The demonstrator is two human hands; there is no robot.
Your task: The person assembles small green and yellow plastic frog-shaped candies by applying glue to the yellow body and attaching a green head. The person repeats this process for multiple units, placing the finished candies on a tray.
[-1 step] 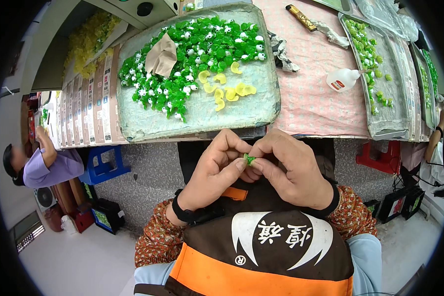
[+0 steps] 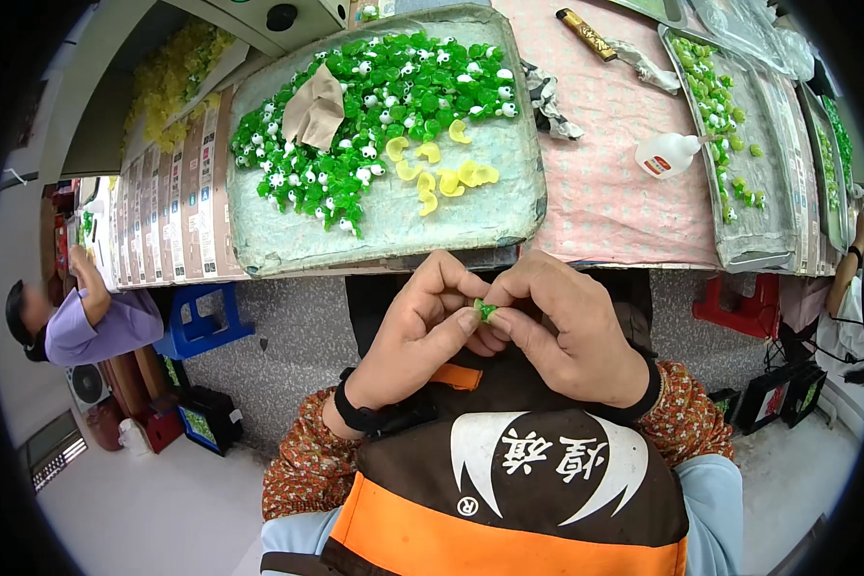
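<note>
Pinched between the fingertips of both hands is a small green plastic piece point(image 2: 485, 309), mostly covered by the fingers. My left hand point(image 2: 430, 312) grips it from the left with thumb and fingers closed. From the other side my right hand point(image 2: 571, 331) does the same, thumb and forefinger meeting on the piece. Both hands are just off the table's front edge, above my lap. Beyond them lies a cloth-lined tray point(image 2: 394, 240) heaped with green pieces bearing white eyeballs point(image 2: 394, 91). Several yellow curved pieces point(image 2: 470, 174) and a beige scrap point(image 2: 314, 108) lie in it too.
A white squeeze bottle point(image 2: 667, 154) stands on the pink cloth point(image 2: 605, 211). Right of it, a metal tray point(image 2: 763, 192) holds light green pieces. A cutter-like tool point(image 2: 586, 35) lies farther back. Stools, blue point(image 2: 202, 322) and red point(image 2: 736, 305), flank me. Another person point(image 2: 101, 312) sits at left.
</note>
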